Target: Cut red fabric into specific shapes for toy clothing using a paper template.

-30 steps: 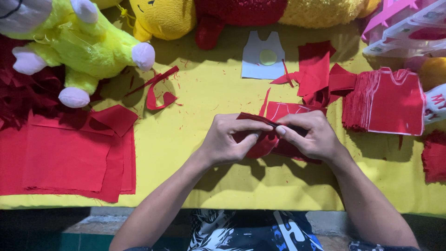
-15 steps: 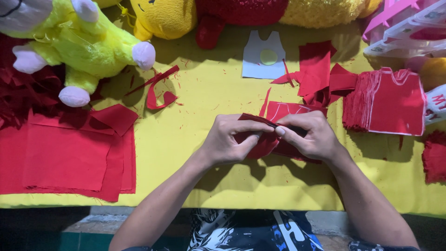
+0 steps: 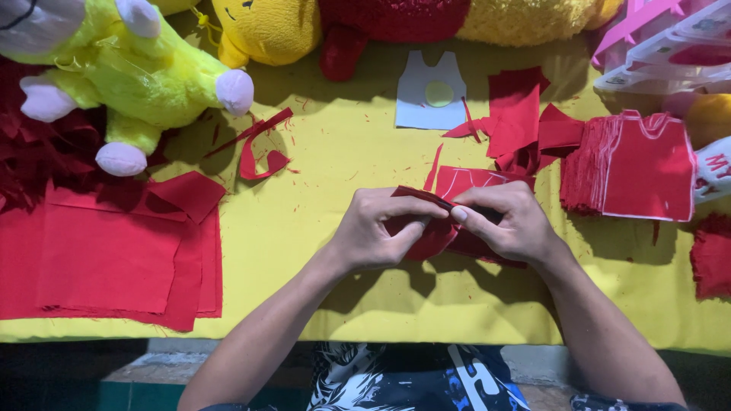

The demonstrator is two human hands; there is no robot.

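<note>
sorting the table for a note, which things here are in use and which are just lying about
In use:
left hand and right hand, both gripping the folded red cloth piece

Lying about:
stack of cut red shirt shapes
white shirt pattern
flat red cloth sheets
yellow-green plush toy
red scraps
yellow table

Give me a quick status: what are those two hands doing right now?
Left hand and right hand both pinching a folded red felt piece. Held just above the yellow table. Stack of red shirt cutouts to the right, clear of hands.
</note>
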